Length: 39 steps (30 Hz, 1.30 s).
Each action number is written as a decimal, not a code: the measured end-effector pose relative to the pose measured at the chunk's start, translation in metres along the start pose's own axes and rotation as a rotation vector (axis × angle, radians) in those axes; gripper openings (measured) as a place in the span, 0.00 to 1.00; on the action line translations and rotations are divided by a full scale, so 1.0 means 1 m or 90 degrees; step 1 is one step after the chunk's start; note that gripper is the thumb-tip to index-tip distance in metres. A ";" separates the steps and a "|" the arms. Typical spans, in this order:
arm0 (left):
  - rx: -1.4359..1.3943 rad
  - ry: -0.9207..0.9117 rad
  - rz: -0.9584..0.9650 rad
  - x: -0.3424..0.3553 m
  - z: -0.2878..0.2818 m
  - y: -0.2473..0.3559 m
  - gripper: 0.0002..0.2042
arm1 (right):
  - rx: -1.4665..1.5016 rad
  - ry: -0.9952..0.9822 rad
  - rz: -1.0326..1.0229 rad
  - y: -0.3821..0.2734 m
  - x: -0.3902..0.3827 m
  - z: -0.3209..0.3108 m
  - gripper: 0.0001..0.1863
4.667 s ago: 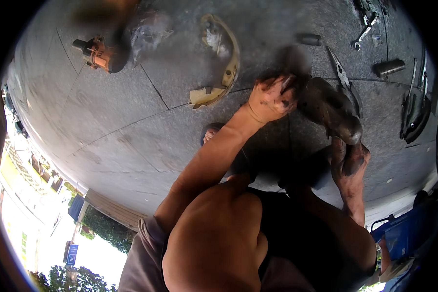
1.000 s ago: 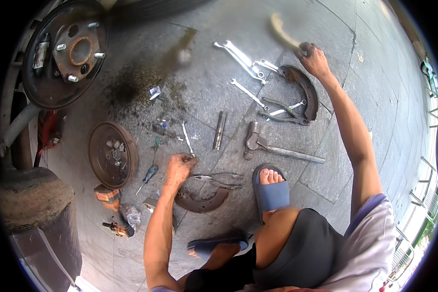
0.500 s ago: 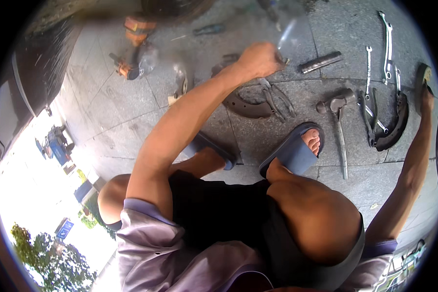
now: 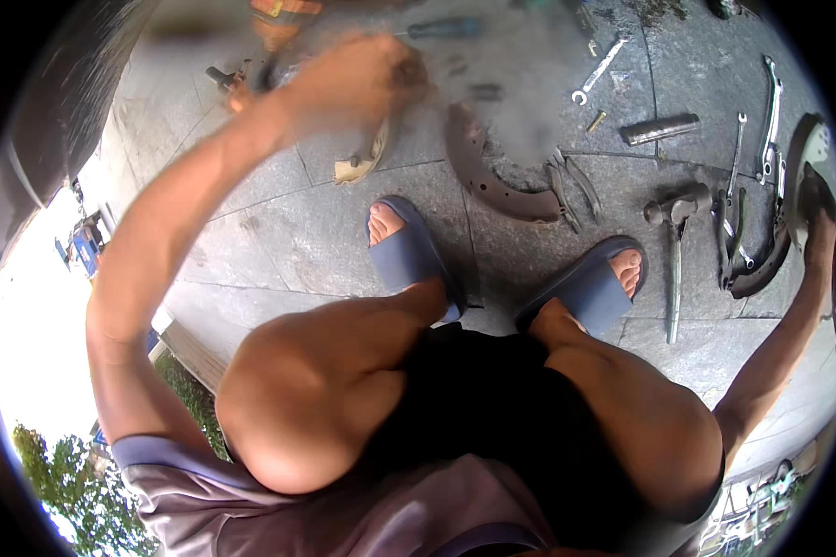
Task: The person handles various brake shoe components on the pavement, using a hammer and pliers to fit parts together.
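Through my remote view, grey tiled floor (image 4: 269, 209) spreads beneath both hands. My left hand (image 4: 381, 76) blurs at upper left; I cannot tell whether it grasps anything. My right hand (image 4: 816, 200) grips a pale curved part (image 4: 816, 148), far right. Between them lie a hammer (image 4: 675, 246), a dark curved shoe (image 4: 503, 198) and a metal tube (image 4: 661, 129).

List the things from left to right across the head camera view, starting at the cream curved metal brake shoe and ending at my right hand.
Cream curved metal brake shoe, dark brown curved metal brake shoe, grey metal pliers, grey metal hammer, black curved metal brake shoe, your right hand.
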State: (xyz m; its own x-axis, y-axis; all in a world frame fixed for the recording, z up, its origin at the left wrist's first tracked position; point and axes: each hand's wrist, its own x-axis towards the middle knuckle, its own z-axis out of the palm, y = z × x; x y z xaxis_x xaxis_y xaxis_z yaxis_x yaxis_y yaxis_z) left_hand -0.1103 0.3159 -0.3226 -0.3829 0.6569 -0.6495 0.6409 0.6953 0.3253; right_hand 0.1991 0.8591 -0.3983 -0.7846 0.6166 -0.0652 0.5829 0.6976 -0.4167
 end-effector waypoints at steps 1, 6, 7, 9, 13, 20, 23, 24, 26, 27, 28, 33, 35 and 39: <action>-0.081 0.017 0.017 -0.010 0.019 0.001 0.12 | 0.019 -0.056 0.008 -0.043 -0.016 0.008 0.28; -0.492 -0.046 -0.007 -0.033 0.108 0.029 0.18 | 0.190 -0.367 0.076 -0.227 -0.116 0.079 0.17; -0.602 -0.031 -0.017 -0.037 0.125 0.030 0.17 | 0.214 -0.409 0.110 -0.262 -0.132 0.084 0.18; -0.816 -0.001 -0.049 -0.047 0.159 0.027 0.19 | 0.208 -0.478 0.079 -0.298 -0.162 0.111 0.18; -1.107 0.042 -0.052 -0.056 0.189 0.020 0.24 | 0.237 -0.469 -0.027 -0.346 -0.194 0.139 0.12; -1.116 0.017 -0.123 -0.069 0.209 0.002 0.27 | 0.199 -0.539 -0.080 -0.365 -0.208 0.165 0.12; -1.129 0.067 -0.168 -0.070 0.222 0.007 0.26 | 0.198 -0.524 -0.199 -0.359 -0.217 0.176 0.13; -1.153 0.077 -0.160 -0.070 0.223 0.008 0.25 | 0.207 -0.506 -0.264 -0.356 -0.221 0.180 0.13; -1.199 0.102 -0.147 -0.070 0.225 0.007 0.25 | 0.254 -0.520 -0.190 -0.365 -0.226 0.181 0.12; -1.208 0.144 -0.176 -0.070 0.227 0.008 0.22 | 0.278 -0.527 -0.152 -0.368 -0.228 0.182 0.12; -1.212 0.135 -0.176 -0.066 0.226 0.010 0.23 | 0.256 -0.507 -0.207 -0.360 -0.229 0.183 0.12; -1.145 0.125 -0.195 -0.073 0.222 0.007 0.23 | 0.215 -0.556 -0.221 -0.350 -0.236 0.199 0.12; -1.160 0.123 -0.188 -0.070 0.228 0.007 0.23 | 0.182 -0.392 -0.449 -0.335 -0.239 0.200 0.12; -1.160 0.118 -0.202 -0.071 0.232 0.004 0.22 | 0.167 -0.449 -0.485 -0.333 -0.239 0.208 0.12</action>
State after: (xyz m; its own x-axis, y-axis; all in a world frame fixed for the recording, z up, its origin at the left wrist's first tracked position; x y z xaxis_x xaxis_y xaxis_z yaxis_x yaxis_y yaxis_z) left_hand 0.0738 0.2044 -0.4342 -0.4693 0.3885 -0.7930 -0.8285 0.1171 0.5476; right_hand 0.1487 0.4037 -0.4324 -0.9167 -0.3570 -0.1794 -0.1100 0.6573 -0.7456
